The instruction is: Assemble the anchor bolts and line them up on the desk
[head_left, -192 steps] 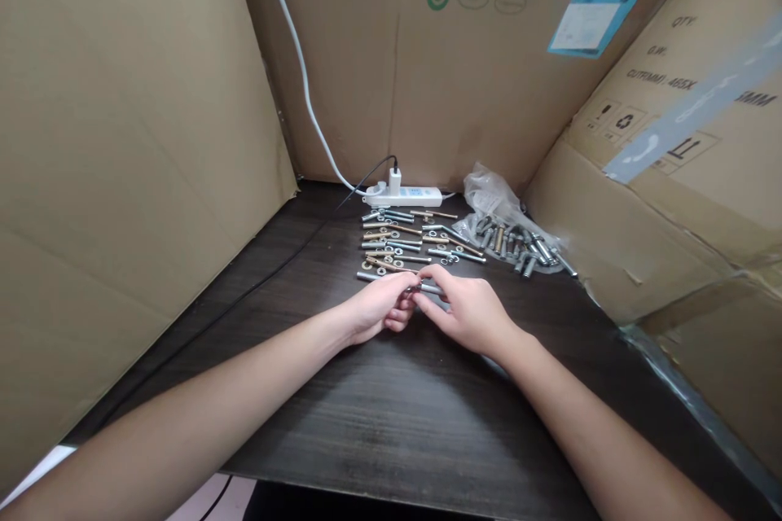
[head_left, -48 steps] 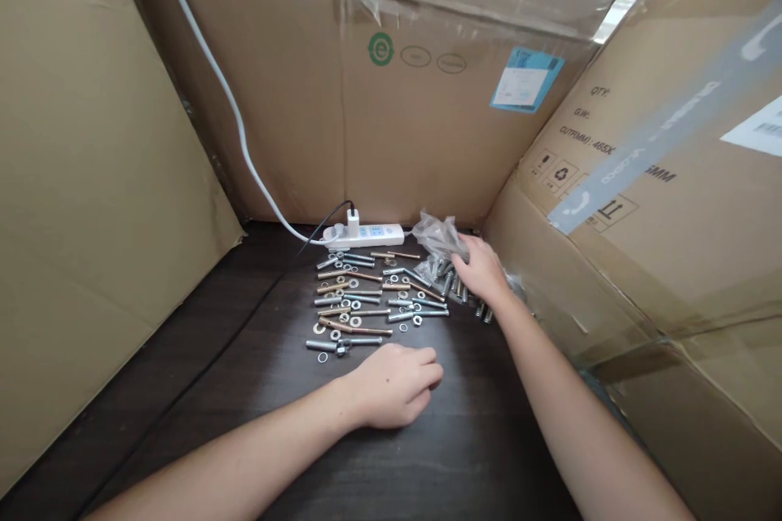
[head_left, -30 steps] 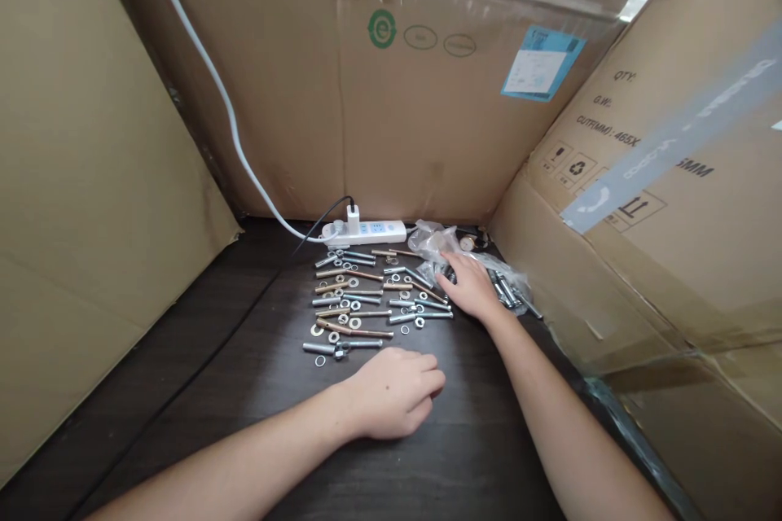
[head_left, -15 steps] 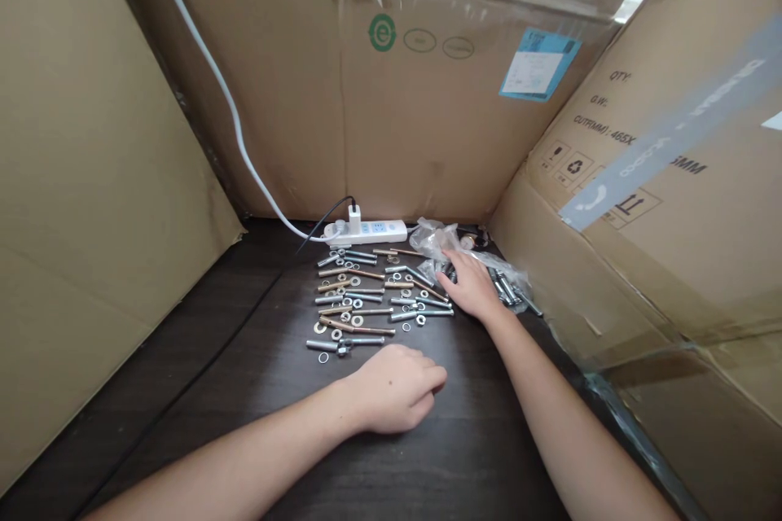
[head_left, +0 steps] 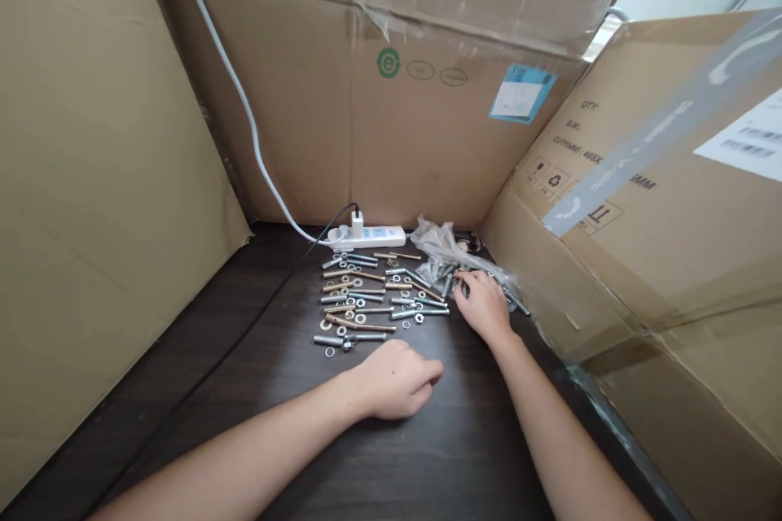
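Observation:
My left hand rests closed on the dark table, in front of the hardware; its curled fingers face away, and what they hold, if anything, is hidden. At the right, my right hand reaches into a heap of metal bolts beside a clear plastic bag. Its fingers curl down among the bolts, and what lies between them cannot be made out. Left of it, silver and brass-coloured expansion bolts lie in two columns, with washers and nuts among them. A single ring lies at the front left.
A white power strip with a plugged-in charger stands behind the bolts. A black cable crosses the table on the left. Cardboard boxes wall in the back and both sides.
My right hand has drawn back from the plastic bag towards the bolts in front of it, and its fingers have curled. The left hand stays closed in nearly the same place. The view has shifted slightly.

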A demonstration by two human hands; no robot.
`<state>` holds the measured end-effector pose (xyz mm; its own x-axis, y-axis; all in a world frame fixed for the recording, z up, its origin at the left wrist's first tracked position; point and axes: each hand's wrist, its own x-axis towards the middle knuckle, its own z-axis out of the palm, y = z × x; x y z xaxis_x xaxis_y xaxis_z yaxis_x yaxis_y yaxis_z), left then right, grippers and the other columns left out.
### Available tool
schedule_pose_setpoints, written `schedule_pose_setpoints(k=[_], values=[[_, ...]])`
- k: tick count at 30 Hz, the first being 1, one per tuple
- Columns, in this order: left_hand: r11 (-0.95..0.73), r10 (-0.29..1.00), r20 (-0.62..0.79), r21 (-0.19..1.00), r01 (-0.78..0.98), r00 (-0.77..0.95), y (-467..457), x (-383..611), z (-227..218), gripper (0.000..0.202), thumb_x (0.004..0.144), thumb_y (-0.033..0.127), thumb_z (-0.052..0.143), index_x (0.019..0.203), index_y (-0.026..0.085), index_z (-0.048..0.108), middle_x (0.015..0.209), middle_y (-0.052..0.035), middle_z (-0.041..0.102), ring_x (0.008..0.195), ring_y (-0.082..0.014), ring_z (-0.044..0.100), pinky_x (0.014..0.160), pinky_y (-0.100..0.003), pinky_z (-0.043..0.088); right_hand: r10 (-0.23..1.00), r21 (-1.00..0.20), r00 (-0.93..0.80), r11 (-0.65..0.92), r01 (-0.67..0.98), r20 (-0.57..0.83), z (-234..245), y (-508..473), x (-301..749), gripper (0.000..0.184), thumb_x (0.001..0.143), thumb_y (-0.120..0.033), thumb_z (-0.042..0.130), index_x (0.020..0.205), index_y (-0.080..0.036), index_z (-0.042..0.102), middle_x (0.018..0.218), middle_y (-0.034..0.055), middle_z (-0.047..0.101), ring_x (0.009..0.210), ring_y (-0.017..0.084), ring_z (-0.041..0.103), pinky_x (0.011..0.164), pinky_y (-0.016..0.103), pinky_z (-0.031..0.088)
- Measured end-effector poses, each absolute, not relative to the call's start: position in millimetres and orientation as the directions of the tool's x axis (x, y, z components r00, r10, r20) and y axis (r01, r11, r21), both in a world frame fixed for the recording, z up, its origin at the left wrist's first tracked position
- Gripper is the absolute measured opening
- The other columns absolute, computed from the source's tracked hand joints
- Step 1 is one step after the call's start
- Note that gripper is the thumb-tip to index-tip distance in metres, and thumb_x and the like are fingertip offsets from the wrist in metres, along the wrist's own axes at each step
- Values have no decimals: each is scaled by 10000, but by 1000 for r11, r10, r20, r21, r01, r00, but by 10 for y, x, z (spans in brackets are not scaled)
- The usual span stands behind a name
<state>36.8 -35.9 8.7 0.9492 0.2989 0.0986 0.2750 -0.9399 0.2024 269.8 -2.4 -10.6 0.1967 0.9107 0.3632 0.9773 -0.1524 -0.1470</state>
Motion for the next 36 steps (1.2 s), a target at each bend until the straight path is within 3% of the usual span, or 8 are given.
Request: schedule_pose_setpoints(k=[16,21,24,28,36], values=[[-922,342,86,224,316,936,-345,353,103,84,803,207,478,833,219,554,713,-5,679,677,-199,648,637,-276,449,883,-181,256,-199,963,394,-154,17,2693,164,817,-287,471,897,-194,580,801,48,591,801,211,537,743,320,338],[-914,342,75,257,313,937,-337,361,107,75,795,201,490,826,217,556,718,4,680,678,-192,651,636,-268,452,809,-230,290,-196,953,511,-66,156,2773,333,808,-327,483,1085,-162,566,1004,109,597,956,258,518,825,349,358],[-912,347,73,261,317,935,-332,363,106,68,787,201,500,822,220,555,715,5,681,680,-184,649,640,-260,452,847,-213,240,-154,965,474,-13,285,2818,444,811,-320,487,1229,-177,530,1175,112,577,1059,274,485,873,372,355],[-914,341,77,261,311,937,-325,360,110,50,788,204,498,805,219,542,711,4,679,668,-185,647,626,-265,450,932,-195,136,-73,978,335,-58,339,2802,337,840,-296,462,1117,-203,629,1152,67,622,1059,247,499,899,364,355],[-910,347,72,267,317,935,-335,371,103,48,784,197,505,810,215,541,719,1,675,677,-183,644,645,-270,452,915,-214,136,-57,975,379,-137,254,2740,302,849,-267,450,1067,-202,648,1112,63,642,1031,247,503,889,374,356]])
